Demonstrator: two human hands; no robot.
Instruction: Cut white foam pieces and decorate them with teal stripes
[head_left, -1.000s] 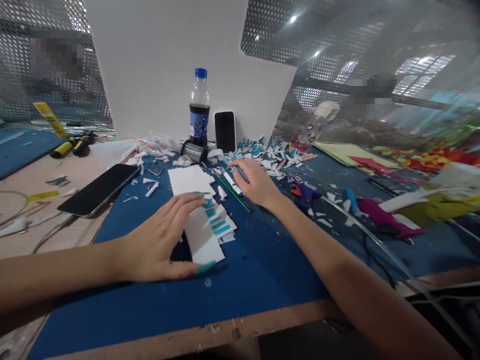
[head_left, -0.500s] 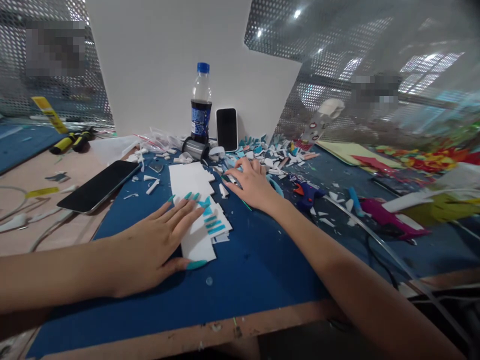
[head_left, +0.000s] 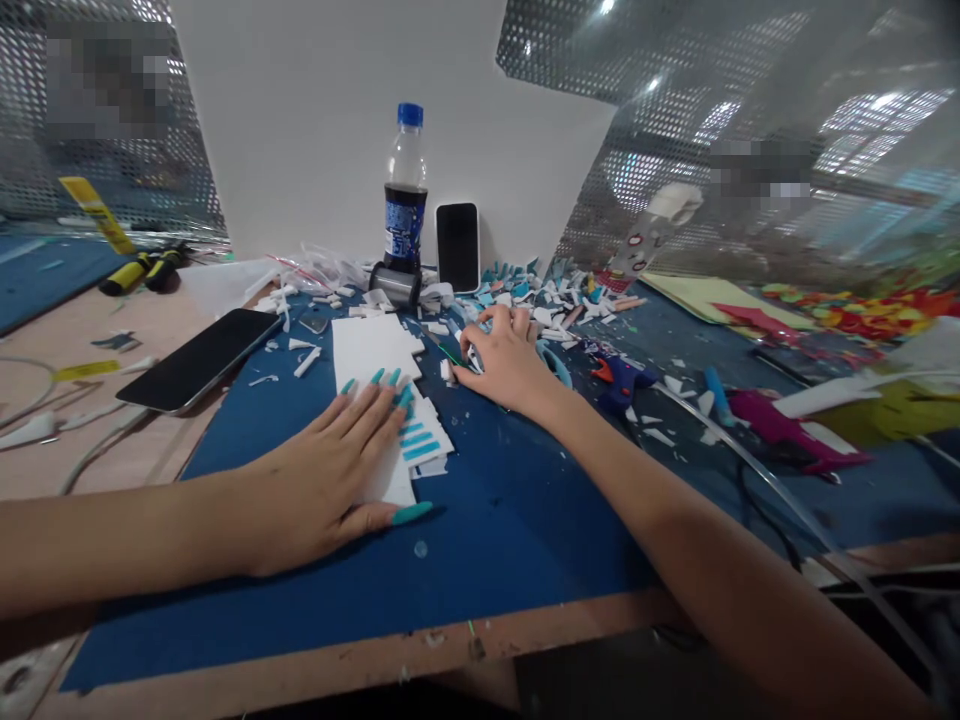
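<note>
My left hand [head_left: 330, 475] lies flat, fingers stretched, on a white sheet [head_left: 367, 345] with a stepped right edge. Beside the fingertips, turquoise stripes [head_left: 420, 443] show on a small white piece lying on the sheet; the hand covers part of both. My right hand [head_left: 506, 365] is at the near edge of the scrap pile, its fingers curled in and its thumb low. Something pale shows between thumb and forefinger, too hidden to name. A light blue curved thing [head_left: 555, 362] sticks out behind this hand, partly covered.
White and turquoise scraps [head_left: 555, 300] are heaped behind my right hand. A bottle [head_left: 405, 215], a spool [head_left: 395, 287] and an upright white-edged device [head_left: 457, 247] stand at the back. Left lies a phone [head_left: 199, 360]; right, a blue glue gun [head_left: 622, 382] and a magenta one [head_left: 795, 430].
My right hand's fingers have curled in further at the scraps. My left hand stays flat, while the sheet and striped piece have shifted slightly left under it. The view has tilted a little.
</note>
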